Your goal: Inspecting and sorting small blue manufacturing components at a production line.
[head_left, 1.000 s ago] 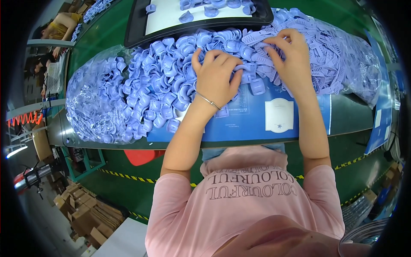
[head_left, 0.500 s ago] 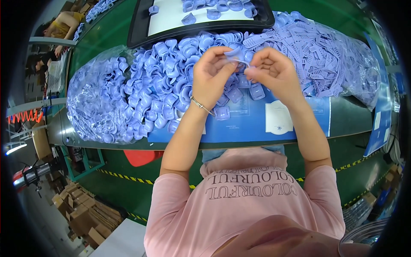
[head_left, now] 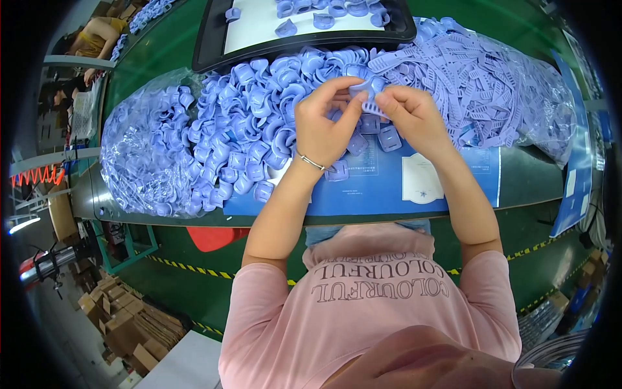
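Left hand [head_left: 324, 126] and right hand [head_left: 418, 120] pinch a slotted strip [head_left: 372, 108] and curved piece [head_left: 360, 89] between closed fingertips.
Beyond them stands a black tray [head_left: 212, 45]; nearer, bare blue sheet [head_left: 363, 206] leaves room toward the table edge. Fingers hide where the parts meet; the tray's far end is cut off.

Counter [head_left: 531, 185], dark, one, in front of me. Lying on it: blue printed sheet [head_left: 382, 198], flat, before my middle. Heap of curved lilac pieces [head_left: 243, 123], left of centre, a few loose ones [head_left: 389, 138] on the sheet. Heap of slotted lilac straps [head_left: 479, 84], to my right. Clear plastic bag [head_left: 139, 168], curved pieces inside, far left. Second clear bag [head_left: 549, 107], straps inside, far right.
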`<state>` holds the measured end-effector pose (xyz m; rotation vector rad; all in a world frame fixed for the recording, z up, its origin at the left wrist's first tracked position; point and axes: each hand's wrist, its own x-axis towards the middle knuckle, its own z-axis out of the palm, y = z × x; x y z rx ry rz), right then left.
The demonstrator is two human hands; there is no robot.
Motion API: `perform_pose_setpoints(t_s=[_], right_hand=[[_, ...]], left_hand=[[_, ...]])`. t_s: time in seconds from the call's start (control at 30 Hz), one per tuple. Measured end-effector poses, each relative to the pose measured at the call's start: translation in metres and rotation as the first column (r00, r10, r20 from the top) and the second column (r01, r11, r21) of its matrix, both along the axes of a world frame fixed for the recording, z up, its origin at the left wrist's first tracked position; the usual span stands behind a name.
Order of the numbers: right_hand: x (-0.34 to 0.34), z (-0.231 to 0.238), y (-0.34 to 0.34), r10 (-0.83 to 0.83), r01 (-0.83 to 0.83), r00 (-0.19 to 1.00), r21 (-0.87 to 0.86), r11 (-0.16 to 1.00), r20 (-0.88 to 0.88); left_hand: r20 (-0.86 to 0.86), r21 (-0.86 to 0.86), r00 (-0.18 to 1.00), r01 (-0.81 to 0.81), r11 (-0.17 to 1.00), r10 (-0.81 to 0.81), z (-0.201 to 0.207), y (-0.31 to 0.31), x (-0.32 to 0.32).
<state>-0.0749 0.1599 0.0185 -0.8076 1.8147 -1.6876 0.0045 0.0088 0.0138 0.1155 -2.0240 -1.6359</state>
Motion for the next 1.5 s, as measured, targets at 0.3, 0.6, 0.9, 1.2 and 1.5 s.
perform_pose_setpoints(t_s=[0.3,0.6,0.9,1.2,1.5], right_hand=[[0.009,0.018,-0.002,-0.101,0.100,0.989,0.014,0.995,0.110],[0.006,0.017,0.000,-0.053,0.058,0.977,-0.018,0.998,0.207],[0.003,0.014,0.001,-0.068,0.081,0.969,-0.047,0.996,0.237],[0.009,0.015,-0.001,-0.138,0.142,0.986,-0.038,0.989,0.088],[0.012,0.012,-0.002,-0.120,0.118,0.960,-0.022,0.993,-0.251]], left_hand=[[0.049,0.221,0.992,0.100,0.970,-0.114,0.002,0.001,0.002],[0.026,0.156,0.995,0.096,0.983,-0.102,0.000,0.001,0.002],[0.023,0.105,0.995,0.094,0.990,-0.097,0.005,0.003,0.002],[0.090,0.350,0.981,0.130,0.928,-0.172,0.006,-0.002,0.006],[0.141,0.632,0.893,0.251,0.733,-0.427,0.010,-0.012,0.004]])
